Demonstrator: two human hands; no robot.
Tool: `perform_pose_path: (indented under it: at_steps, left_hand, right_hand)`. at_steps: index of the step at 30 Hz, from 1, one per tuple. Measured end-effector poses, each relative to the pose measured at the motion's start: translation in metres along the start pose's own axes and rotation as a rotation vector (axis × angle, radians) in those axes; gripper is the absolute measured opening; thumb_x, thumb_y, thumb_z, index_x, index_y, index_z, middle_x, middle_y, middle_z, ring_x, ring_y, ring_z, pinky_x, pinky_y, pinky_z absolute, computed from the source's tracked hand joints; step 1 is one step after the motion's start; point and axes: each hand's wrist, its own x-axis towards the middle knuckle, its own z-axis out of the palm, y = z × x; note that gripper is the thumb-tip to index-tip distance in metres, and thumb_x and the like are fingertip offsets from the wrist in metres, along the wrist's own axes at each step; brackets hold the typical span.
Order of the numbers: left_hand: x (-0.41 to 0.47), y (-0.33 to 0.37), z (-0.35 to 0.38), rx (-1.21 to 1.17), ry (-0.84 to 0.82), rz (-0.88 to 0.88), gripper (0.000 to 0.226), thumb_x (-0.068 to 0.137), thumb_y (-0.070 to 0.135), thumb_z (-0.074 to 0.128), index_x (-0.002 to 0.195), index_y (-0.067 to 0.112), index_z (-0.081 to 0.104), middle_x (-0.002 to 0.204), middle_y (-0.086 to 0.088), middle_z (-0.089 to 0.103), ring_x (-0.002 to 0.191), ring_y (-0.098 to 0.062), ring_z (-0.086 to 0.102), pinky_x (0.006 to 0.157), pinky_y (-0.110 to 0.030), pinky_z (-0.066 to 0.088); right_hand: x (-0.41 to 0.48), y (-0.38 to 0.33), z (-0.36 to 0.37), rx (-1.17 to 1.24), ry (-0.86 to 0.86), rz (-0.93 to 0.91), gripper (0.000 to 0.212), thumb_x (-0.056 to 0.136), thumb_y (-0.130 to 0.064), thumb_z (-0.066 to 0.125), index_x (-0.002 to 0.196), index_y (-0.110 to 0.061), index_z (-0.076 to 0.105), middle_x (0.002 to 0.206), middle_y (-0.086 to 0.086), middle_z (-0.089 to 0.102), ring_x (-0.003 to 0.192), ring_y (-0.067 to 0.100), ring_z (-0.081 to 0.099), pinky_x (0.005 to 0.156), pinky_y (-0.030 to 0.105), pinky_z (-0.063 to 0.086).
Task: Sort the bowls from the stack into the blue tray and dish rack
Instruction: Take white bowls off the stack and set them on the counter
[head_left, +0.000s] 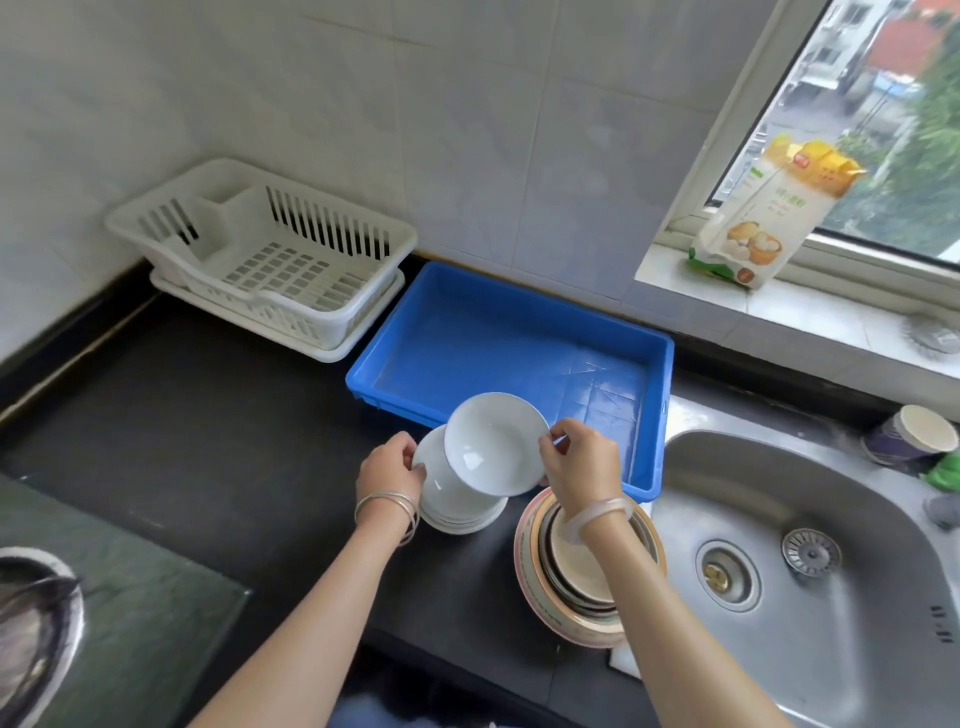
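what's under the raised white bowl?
A stack of white bowls, held at its rim by the left hand. The right hand pinches the raised bowl, tilted above it. The raised bowl covers most of the stack's top, so its count is unclear.

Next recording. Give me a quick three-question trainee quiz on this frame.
1. True or false: the white dish rack holds no bowls yet.
2. Which hand pinches the rim of the tilted white bowl? A. left B. right C. both
3. Fill in: the left hand grips the ___ of white bowls on the counter.

Key: 1 true; 2 B, the right hand; 3 stack.
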Motion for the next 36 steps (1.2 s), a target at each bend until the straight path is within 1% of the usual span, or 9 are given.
perform_pose_path:
  at_steps: [6, 9, 11, 14, 18, 21, 26, 31, 36]
  left_hand:
    - [0.005, -0.002, -0.004, -0.007, 0.018, 0.034, 0.01, 0.083, 0.014, 0.061, 0.075, 0.015, 0.054, 0.071, 0.0, 0.06, 0.064, -0.012, 0.056, 0.053, -0.022, 0.041]
    - [0.012, -0.002, -0.011, -0.075, -0.009, 0.019, 0.011, 0.08, 0.014, 0.065, 0.074, 0.016, 0.056, 0.071, -0.001, 0.062, 0.067, -0.017, 0.061, 0.062, -0.032, 0.055]
    - [0.019, -0.001, -0.021, -0.132, -0.011, -0.001, 0.01, 0.078, 0.012, 0.066, 0.075, 0.017, 0.057, 0.071, 0.001, 0.063, 0.069, -0.017, 0.062, 0.068, -0.035, 0.059]
    - [0.033, -0.002, -0.041, -0.223, 0.009, -0.024, 0.011, 0.077, 0.01, 0.067, 0.076, 0.017, 0.059, 0.07, 0.005, 0.062, 0.064, -0.01, 0.06, 0.059, -0.029, 0.057]
    - [0.051, -0.014, -0.079, -0.351, 0.05, -0.061, 0.015, 0.076, 0.006, 0.066, 0.074, 0.019, 0.06, 0.072, 0.005, 0.064, 0.066, -0.009, 0.061, 0.047, -0.02, 0.05]
    - [0.065, -0.035, -0.112, -0.403, 0.105, -0.1, 0.016, 0.077, 0.004, 0.065, 0.074, 0.019, 0.06, 0.073, 0.004, 0.064, 0.067, -0.01, 0.062, 0.045, -0.018, 0.049]
    - [0.092, -0.087, -0.158, -0.517, 0.25, -0.197, 0.02, 0.075, 0.0, 0.065, 0.076, 0.019, 0.06, 0.078, 0.001, 0.065, 0.071, -0.017, 0.064, 0.046, -0.018, 0.051]
    - [0.122, -0.144, -0.192, -0.645, 0.379, -0.333, 0.031, 0.075, 0.0, 0.063, 0.099, 0.018, 0.066, 0.088, 0.0, 0.066, 0.072, -0.015, 0.062, 0.048, -0.018, 0.051]
    - [0.154, -0.197, -0.221, -0.71, 0.487, -0.469, 0.029, 0.076, -0.001, 0.062, 0.102, 0.01, 0.067, 0.09, -0.002, 0.065, 0.067, -0.014, 0.061, 0.063, -0.025, 0.054]
  right_hand:
    - [0.002, -0.002, -0.008, -0.016, 0.026, -0.014, 0.014, 0.089, -0.019, 0.055, 0.076, -0.014, 0.059, 0.061, 0.002, 0.061, 0.044, 0.008, 0.057, 0.047, 0.006, 0.038]
    - [0.005, -0.011, -0.012, 0.039, 0.017, -0.004, 0.014, 0.088, -0.018, 0.056, 0.076, -0.011, 0.061, 0.063, 0.005, 0.067, 0.051, 0.014, 0.066, 0.063, 0.015, 0.051]
    - [0.008, -0.022, -0.016, 0.074, 0.032, -0.007, 0.015, 0.088, -0.018, 0.056, 0.078, -0.009, 0.063, 0.066, 0.006, 0.069, 0.055, 0.017, 0.068, 0.063, 0.016, 0.053]
    - [0.014, -0.045, -0.019, 0.056, 0.05, -0.053, 0.016, 0.087, -0.017, 0.057, 0.076, -0.007, 0.064, 0.064, 0.005, 0.069, 0.053, 0.016, 0.068, 0.058, 0.002, 0.042]
    - [0.023, -0.081, -0.006, 0.075, 0.011, -0.096, 0.016, 0.086, -0.017, 0.057, 0.077, -0.006, 0.064, 0.058, 0.002, 0.067, 0.058, 0.017, 0.069, 0.067, 0.015, 0.046]
    - [0.032, -0.106, 0.019, 0.112, -0.048, -0.108, 0.015, 0.086, -0.016, 0.057, 0.076, -0.007, 0.063, 0.056, -0.001, 0.064, 0.057, 0.017, 0.069, 0.067, 0.023, 0.05]
    - [0.049, -0.148, 0.082, 0.147, -0.151, -0.119, 0.013, 0.085, -0.017, 0.058, 0.073, -0.014, 0.062, 0.064, -0.002, 0.064, 0.043, 0.004, 0.062, 0.041, 0.005, 0.04]
    - [0.066, -0.191, 0.153, 0.135, -0.271, -0.137, 0.015, 0.087, -0.018, 0.056, 0.074, -0.015, 0.063, 0.067, -0.004, 0.066, 0.044, 0.006, 0.064, 0.051, 0.015, 0.054]
    - [0.083, -0.233, 0.231, 0.192, -0.38, -0.062, 0.01, 0.088, -0.016, 0.056, 0.08, -0.015, 0.063, 0.071, -0.004, 0.064, 0.044, 0.007, 0.064, 0.046, 0.019, 0.054]
